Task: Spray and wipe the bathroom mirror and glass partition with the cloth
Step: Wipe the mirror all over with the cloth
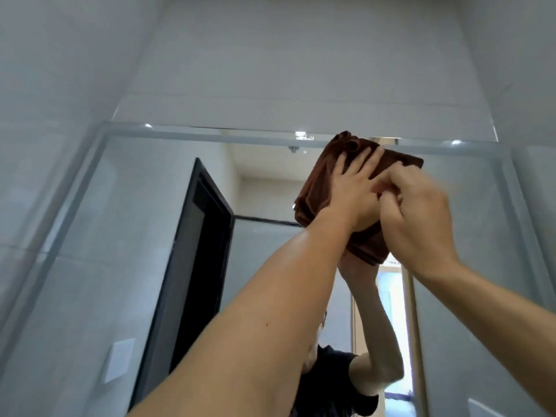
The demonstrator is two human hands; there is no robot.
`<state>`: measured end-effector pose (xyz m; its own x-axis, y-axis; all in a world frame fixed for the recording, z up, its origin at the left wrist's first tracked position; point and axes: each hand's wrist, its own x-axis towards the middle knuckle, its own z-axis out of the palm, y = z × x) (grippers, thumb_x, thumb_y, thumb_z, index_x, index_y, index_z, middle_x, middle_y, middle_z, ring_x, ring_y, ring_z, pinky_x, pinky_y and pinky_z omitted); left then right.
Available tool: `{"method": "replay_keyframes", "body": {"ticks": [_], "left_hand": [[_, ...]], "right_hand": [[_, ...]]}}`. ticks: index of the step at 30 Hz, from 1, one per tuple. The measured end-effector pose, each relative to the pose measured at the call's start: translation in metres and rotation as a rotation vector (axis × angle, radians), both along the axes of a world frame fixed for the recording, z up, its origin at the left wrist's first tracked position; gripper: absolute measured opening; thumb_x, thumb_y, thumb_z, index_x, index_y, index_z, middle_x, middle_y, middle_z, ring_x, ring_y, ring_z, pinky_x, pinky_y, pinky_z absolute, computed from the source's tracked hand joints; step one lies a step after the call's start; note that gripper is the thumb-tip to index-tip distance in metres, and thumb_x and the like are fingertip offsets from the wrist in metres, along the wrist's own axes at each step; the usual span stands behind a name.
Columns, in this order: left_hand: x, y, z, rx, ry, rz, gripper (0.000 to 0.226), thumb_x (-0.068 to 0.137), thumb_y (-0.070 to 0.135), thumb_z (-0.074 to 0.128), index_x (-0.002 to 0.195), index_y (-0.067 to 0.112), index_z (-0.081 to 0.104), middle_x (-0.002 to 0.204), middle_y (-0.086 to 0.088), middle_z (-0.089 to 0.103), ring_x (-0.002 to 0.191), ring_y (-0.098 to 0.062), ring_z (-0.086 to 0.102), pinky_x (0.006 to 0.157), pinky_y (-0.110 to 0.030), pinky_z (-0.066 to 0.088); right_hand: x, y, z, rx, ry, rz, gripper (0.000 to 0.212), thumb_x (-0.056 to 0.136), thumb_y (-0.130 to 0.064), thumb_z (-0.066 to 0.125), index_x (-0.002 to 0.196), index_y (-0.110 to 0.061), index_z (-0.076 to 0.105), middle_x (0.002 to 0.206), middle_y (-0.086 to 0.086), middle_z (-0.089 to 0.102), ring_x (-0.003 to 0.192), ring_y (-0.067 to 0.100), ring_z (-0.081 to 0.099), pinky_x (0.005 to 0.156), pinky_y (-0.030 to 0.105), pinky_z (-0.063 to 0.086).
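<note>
A folded brown cloth (319,188) lies flat against the bathroom mirror (120,236) near its top edge. My left hand (352,191) presses on the cloth with its fingers straight and spread. My right hand (418,218) is beside it on the right, its fingers curled and pinching the cloth's edge. Both arms reach up from the bottom of the view. The mirror reflects my raised arms, a dark shirt and the cloth's lower part. No spray bottle is in view.
The mirror's bevelled frame (210,135) runs across the top, with grey wall tiles (301,55) above. Reflected in the mirror are a dark door frame (195,251), a white wall switch (120,359) and a bright doorway (391,311).
</note>
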<state>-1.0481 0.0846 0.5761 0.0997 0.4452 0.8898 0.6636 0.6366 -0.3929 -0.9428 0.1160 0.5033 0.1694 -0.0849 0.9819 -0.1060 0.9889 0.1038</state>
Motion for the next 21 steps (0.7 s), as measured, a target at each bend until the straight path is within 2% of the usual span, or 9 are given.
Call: {"method": "replay_keyframes", "body": {"ticks": [2, 5, 10, 15, 17, 21], "left_hand": [[-0.022, -0.028, 0.000, -0.019, 0.045, 0.003, 0.062, 0.100, 0.051, 0.026, 0.158, 0.032, 0.014, 0.168, 0.002, 0.000, 0.155, -0.017, -0.001, 0.123, -0.050, -0.001], [-0.064, -0.087, 0.006, 0.060, 0.063, 0.010, 0.072, 0.088, 0.061, 0.006, 0.156, 0.040, 0.016, 0.168, 0.004, 0.006, 0.154, -0.016, 0.004, 0.123, -0.050, 0.001], [-0.156, -0.221, 0.022, 0.307, -0.010, 0.090, 0.062, 0.096, 0.065, 0.020, 0.155, 0.045, 0.021, 0.167, 0.004, 0.014, 0.154, -0.016, 0.010, 0.123, -0.049, 0.008], [-0.222, -0.339, 0.022, 0.485, -0.167, 0.173, 0.060, 0.099, 0.062, 0.020, 0.156, 0.043, 0.013, 0.168, 0.002, 0.010, 0.154, -0.017, 0.006, 0.124, -0.049, 0.007], [-0.235, -0.361, 0.020, 0.523, -0.200, 0.186, 0.062, 0.099, 0.062, 0.019, 0.157, 0.041, 0.012, 0.168, 0.000, 0.009, 0.154, -0.019, 0.006, 0.124, -0.048, 0.007], [-0.236, -0.356, 0.018, 0.574, -0.227, 0.196, 0.062, 0.100, 0.061, 0.018, 0.158, 0.039, 0.011, 0.168, -0.002, 0.007, 0.155, -0.021, 0.004, 0.124, -0.048, 0.005]], "right_hand": [[-0.019, -0.023, 0.005, -0.004, 0.000, -0.014, 0.017, 0.085, -0.008, 0.045, 0.090, -0.012, 0.060, 0.089, 0.001, 0.055, 0.078, 0.015, 0.047, 0.063, 0.024, 0.032], [-0.050, -0.059, 0.011, -0.002, -0.017, -0.038, 0.015, 0.086, -0.009, 0.048, 0.095, -0.014, 0.059, 0.095, 0.000, 0.055, 0.084, 0.017, 0.051, 0.066, 0.030, 0.036], [-0.099, -0.120, 0.013, -0.015, -0.065, -0.032, 0.023, 0.092, -0.014, 0.053, 0.113, -0.019, 0.059, 0.115, 0.000, 0.058, 0.099, 0.018, 0.057, 0.078, 0.033, 0.046], [-0.124, -0.165, 0.005, 0.064, -0.146, -0.029, 0.024, 0.091, -0.021, 0.057, 0.115, -0.026, 0.057, 0.117, -0.006, 0.056, 0.097, 0.015, 0.059, 0.080, 0.035, 0.052], [-0.124, -0.175, 0.002, 0.094, -0.168, -0.036, 0.024, 0.091, -0.023, 0.056, 0.114, -0.027, 0.056, 0.116, -0.008, 0.055, 0.096, 0.016, 0.059, 0.078, 0.038, 0.054], [-0.109, -0.173, -0.007, 0.128, -0.233, -0.090, 0.025, 0.093, -0.026, 0.054, 0.117, -0.028, 0.058, 0.117, -0.010, 0.055, 0.099, 0.016, 0.057, 0.079, 0.034, 0.051]]}}
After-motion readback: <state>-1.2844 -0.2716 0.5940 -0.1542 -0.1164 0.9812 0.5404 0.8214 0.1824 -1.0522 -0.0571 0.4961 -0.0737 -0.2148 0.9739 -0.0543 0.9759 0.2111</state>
